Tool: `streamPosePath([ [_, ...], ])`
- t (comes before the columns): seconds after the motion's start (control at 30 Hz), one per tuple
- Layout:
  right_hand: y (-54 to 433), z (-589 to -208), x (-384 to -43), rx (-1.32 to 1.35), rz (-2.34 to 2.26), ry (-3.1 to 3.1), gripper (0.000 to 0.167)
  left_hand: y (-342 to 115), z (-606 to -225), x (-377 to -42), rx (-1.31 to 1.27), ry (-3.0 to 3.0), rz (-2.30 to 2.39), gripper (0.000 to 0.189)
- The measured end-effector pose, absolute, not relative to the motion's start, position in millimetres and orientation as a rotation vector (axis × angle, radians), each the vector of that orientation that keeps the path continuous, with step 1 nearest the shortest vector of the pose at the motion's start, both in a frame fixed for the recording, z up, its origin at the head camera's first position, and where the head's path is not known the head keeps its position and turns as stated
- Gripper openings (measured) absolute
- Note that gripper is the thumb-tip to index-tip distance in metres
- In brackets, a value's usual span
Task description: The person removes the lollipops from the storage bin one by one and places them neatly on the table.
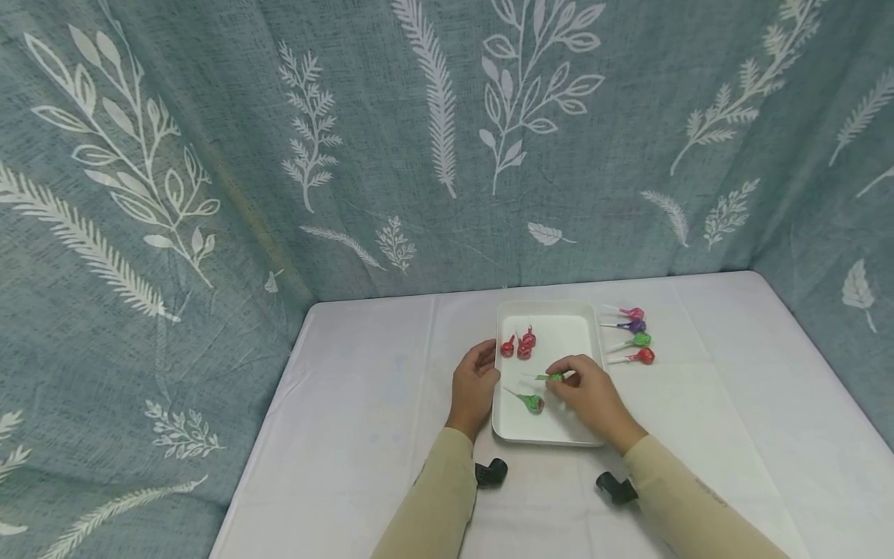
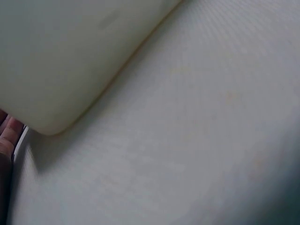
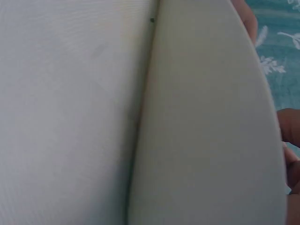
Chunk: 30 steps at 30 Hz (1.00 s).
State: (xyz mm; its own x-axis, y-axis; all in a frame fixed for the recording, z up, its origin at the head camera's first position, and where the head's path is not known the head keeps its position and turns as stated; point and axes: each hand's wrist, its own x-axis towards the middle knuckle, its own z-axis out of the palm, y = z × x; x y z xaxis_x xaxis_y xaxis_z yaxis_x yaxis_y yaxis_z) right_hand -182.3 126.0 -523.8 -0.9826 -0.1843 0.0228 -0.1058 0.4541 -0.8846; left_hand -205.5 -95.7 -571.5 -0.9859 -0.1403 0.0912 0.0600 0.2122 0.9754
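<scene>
- Currently the right hand (image 1: 590,392) pinches a green lollipop (image 1: 556,377) near its wrapped head, over the tray interior, lower centre-right of frame. Stick points left.
- Left hand (image 1: 476,390) sits at the white tray (image 1: 569,330)'s left side, fingers loosely bent against the outer wall; no pinch on the rim visible.
- In tray: three red-wrapped sweets (image 1: 524,352) bunched upper left, sticks hard to make out; a second green lollipop (image 1: 534,404) just below the held one.
- Right of tray, on the white tablecloth (image 1: 370,388): column of pink (image 1: 635,314), purple (image 1: 637,327), green (image 1: 641,340) and red (image 1: 646,355) lollipops, sticks toward the tray wall.
- Risk: held one could slip or roll; round head, few fingertips on it.
- Risk: right hand sits close over the loose green one, so a low sweep could knock it.
- Risk: uneven push from the left hand could slide the tray into the column's sticks.
</scene>
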Motion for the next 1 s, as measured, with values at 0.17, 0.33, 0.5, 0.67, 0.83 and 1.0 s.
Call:
streamPosePath([
  [0.17, 134, -518, -184, -0.256, -1.630, 2.646, 0.017, -95, -571, -205, 0.081, -2.316, -1.883, 0.057],
  [0.33, 148, -510, -186, -0.157, -1.696, 2.629, 0.023, -95, -570, -205, 0.084, -2.319, -1.886, 0.057],
  [0.5, 166, -507, -187, -0.014, -1.748, 2.575, 0.034, -95, -570, -205, 0.078, -2.323, -1.875, 0.056],
  [0.67, 185, -512, -188, 0.086, -1.753, 2.600, 0.035, -94, -570, -205, 0.087, -2.326, -1.869, 0.057],
  [0.83, 199, -519, -188, 0.156, -1.741, 2.629, 0.037, -94, -569, -203, 0.101, -2.328, -1.865, 0.056],
  [1.0, 210, -524, -186, 0.187, -1.737, 2.639, 0.040, -94, -569, -202, 0.096, -2.329, -1.861, 0.056],
])
